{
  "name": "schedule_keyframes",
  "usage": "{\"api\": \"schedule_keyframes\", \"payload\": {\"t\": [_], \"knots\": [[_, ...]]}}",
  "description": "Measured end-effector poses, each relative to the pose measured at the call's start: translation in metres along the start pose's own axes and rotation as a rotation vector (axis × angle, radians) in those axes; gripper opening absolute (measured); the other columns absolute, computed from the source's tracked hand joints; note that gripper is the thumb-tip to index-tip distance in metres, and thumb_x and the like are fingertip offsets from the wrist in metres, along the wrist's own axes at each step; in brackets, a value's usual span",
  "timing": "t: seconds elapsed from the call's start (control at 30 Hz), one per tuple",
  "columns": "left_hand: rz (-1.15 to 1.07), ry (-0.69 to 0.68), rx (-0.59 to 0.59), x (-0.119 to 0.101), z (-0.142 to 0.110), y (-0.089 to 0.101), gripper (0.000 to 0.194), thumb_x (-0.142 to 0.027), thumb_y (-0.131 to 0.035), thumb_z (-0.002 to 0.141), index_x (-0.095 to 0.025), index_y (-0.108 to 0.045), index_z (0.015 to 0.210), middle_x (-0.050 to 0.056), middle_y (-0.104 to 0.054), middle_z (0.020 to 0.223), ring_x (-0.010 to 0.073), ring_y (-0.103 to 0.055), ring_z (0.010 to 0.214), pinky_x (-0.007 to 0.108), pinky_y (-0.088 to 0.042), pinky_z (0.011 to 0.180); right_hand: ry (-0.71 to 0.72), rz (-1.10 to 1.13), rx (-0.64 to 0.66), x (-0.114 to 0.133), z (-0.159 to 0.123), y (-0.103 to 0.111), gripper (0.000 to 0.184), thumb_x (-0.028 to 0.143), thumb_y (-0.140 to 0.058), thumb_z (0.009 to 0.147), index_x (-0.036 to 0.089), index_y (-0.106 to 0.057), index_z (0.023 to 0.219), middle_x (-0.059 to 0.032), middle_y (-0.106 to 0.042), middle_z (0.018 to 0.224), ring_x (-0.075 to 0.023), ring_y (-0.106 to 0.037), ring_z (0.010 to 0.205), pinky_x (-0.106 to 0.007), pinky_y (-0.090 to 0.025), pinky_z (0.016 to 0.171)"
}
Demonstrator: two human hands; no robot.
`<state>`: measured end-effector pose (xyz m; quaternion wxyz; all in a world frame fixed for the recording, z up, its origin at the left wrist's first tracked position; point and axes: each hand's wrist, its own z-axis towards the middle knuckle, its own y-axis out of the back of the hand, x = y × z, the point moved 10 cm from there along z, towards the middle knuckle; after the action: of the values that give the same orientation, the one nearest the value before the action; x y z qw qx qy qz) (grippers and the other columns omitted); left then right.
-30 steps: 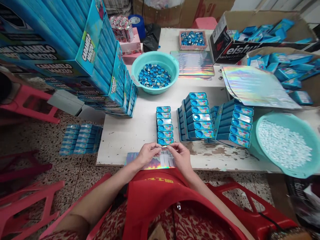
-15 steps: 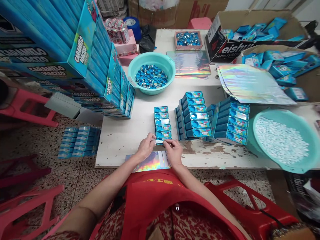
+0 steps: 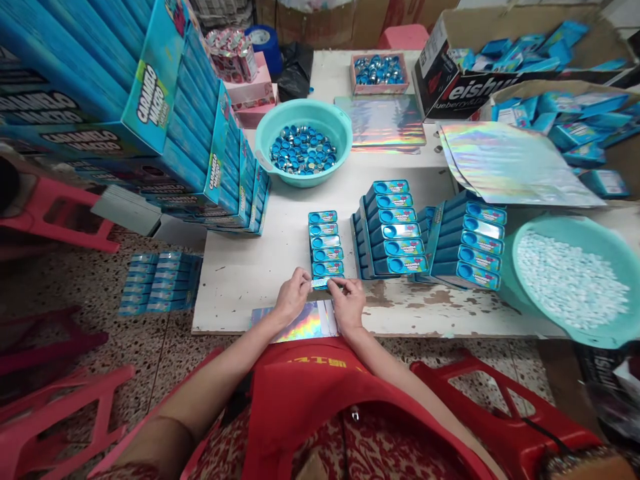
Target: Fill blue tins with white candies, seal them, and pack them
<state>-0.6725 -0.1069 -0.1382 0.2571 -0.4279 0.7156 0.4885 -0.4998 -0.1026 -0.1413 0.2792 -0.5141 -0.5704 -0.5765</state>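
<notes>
My left hand (image 3: 294,295) and my right hand (image 3: 347,303) pinch the two ends of a small shiny sticker (image 3: 319,283). It lies over the nearest end of a row of blue boxes (image 3: 326,255) on the table; whether it is stuck down I cannot tell. A holographic sticker sheet (image 3: 305,321) with a pale bare strip lies by the table's front edge, partly under my wrists. To the right of my hands stand two bundles of blue boxes (image 3: 395,230) with round recesses in their ends.
A teal basin (image 3: 265,133) holds blue caps; another teal basin (image 3: 520,293) holds small white pieces. Tall stacked cartons (image 3: 150,100) rise at left. Holographic sheets (image 3: 520,163) and cardboard boxes (image 3: 450,93) of blue packs fill the right. Red stools (image 3: 480,400) stand on the floor.
Both hands have moved forward from above the sticker sheet to the nearest box, carrying the sticker. Over the last half second they have hardly moved.
</notes>
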Motion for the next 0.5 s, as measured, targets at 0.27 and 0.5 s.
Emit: {"api": "schedule_keyframes", "payload": {"t": [0.27,0.5], "knots": [[0.257,0.088,0.036,0.031,0.011,-0.007,0.026,-0.016,-0.042,0.082,-0.018,-0.052,0.105,0.004,-0.066,0.083,0.0196,-0.061,0.081,0.029,-0.042,0.075,-0.083,0.02,-0.082,-0.021,0.004,0.005,0.042,0.041,-0.065,0.066,0.014,-0.056,0.097,-0.0027,-0.051,0.089,-0.0109,-0.044,0.061,-0.026,-0.042,0.061],[0.317,-0.028,0.175,0.013,-0.015,-0.033,0.047,-0.024,-0.039,0.086,-0.017,-0.043,0.132,0.012,-0.053,0.131,0.0235,-0.047,0.121,0.035,-0.035,0.1,0.02,-0.121,-0.037,-0.01,0.012,0.005,0.039,0.05,-0.066,0.067,0.016,-0.055,0.085,-0.0039,-0.052,0.086,-0.0151,-0.048,0.069,-0.029,-0.043,0.067]]}}
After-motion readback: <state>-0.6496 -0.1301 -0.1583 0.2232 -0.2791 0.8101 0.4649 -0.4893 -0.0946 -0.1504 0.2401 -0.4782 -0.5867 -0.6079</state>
